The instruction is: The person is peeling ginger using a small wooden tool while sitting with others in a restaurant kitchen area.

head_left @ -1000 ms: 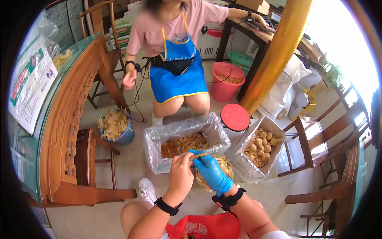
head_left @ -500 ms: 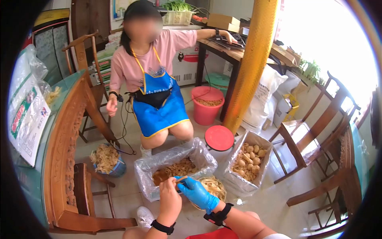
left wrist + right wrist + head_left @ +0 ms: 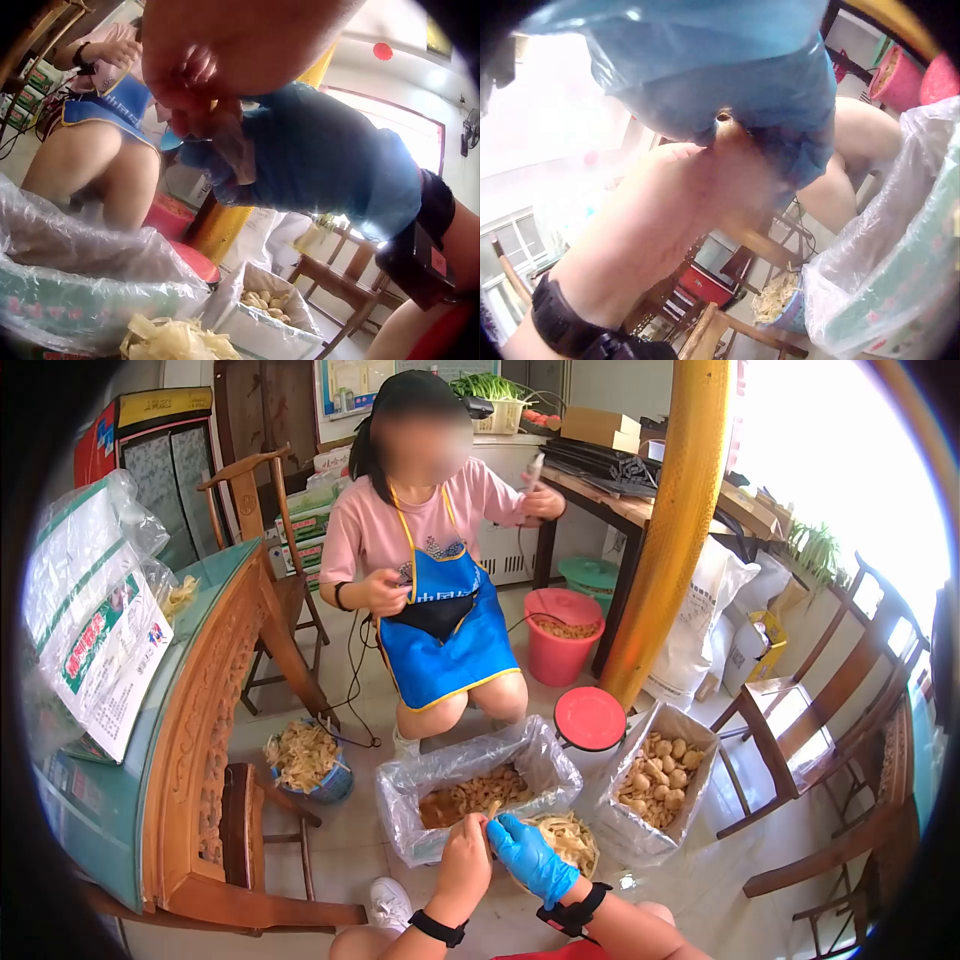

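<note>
My bare left hand (image 3: pixel 465 862) and blue-gloved right hand (image 3: pixel 532 860) meet above the edge of a plastic-lined box (image 3: pixel 408 838). Between them is a small pale brown piece (image 3: pixel 491 810), its tip showing above the fingers. The right wrist view shows a tan, stick-like piece (image 3: pixel 726 129) pinched by the left fingers, against the blue glove (image 3: pixel 720 75). A translucent strip (image 3: pixel 241 154) hangs by the gloved fingers (image 3: pixel 225 176) in the left wrist view. Brown pieces (image 3: pixel 495 788) lie in the lined box. Below the hands, pale peelings (image 3: pixel 568 840) fill a round container.
A lined box of round, tan pieces (image 3: pixel 660 780) stands right, beside a red-lidded bucket (image 3: pixel 590 719). Peelings fill a blue bucket (image 3: pixel 325 780) at left. A person in a blue apron (image 3: pixel 440 650) sits opposite, holding a white object (image 3: pixel 535 468). Wooden furniture flanks both sides.
The person opposite has drawn an arm back from the table and now holds up a white object. My hands remain together, with the piece between them turned more upright. The head view has shifted.
</note>
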A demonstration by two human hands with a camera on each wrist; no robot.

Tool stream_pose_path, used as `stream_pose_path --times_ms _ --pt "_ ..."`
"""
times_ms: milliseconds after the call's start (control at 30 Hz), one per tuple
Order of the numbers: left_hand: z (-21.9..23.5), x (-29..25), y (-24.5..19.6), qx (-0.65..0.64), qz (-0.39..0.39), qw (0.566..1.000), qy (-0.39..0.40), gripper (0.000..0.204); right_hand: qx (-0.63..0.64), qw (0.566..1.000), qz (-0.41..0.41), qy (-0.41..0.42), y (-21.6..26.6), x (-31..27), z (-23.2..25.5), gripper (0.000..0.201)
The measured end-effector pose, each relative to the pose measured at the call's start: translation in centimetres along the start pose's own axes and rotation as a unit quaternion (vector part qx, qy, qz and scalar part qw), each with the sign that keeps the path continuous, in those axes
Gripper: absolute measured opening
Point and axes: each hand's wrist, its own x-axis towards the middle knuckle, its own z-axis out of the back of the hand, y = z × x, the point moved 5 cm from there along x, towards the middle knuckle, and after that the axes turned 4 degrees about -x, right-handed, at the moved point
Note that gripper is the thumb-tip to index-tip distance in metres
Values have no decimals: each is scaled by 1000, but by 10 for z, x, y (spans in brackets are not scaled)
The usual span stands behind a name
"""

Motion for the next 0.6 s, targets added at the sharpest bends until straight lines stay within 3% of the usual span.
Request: stream_pose_path --times_ms 133,200,267,367,433,533,567,600 --pt "6 4 -8 19 34 999 -11 13 -18 1000 -14 -1 -11 1 -5 31" --pt "6 4 -8 53 21 998 14 12 -80 990 83 -86 -7 -1 -4 31" --pt "1 2 -6 85 10 996 40 11 -83 988 94 -88 -7 -3 -4 29" --pt "-4 1 -1 7 16 1000 4 9 -97 986 93 -97 -4 -4 0 27" --pt "-5 1 8 -68 79 995 -5 9 -108 986 83 -97 -7 -1 2 27" --pt "-10 -3 12 -151 126 980 9 11 78 991 5 -106 -10 0 6 23" --pt "-13 -4 12 -184 89 979 -19 15 83 992 4 -95 -9 1 5 23" --pt "-16 -7 13 -201 110 973 -11 16 104 989 -7 -101 -12 3 6 23"
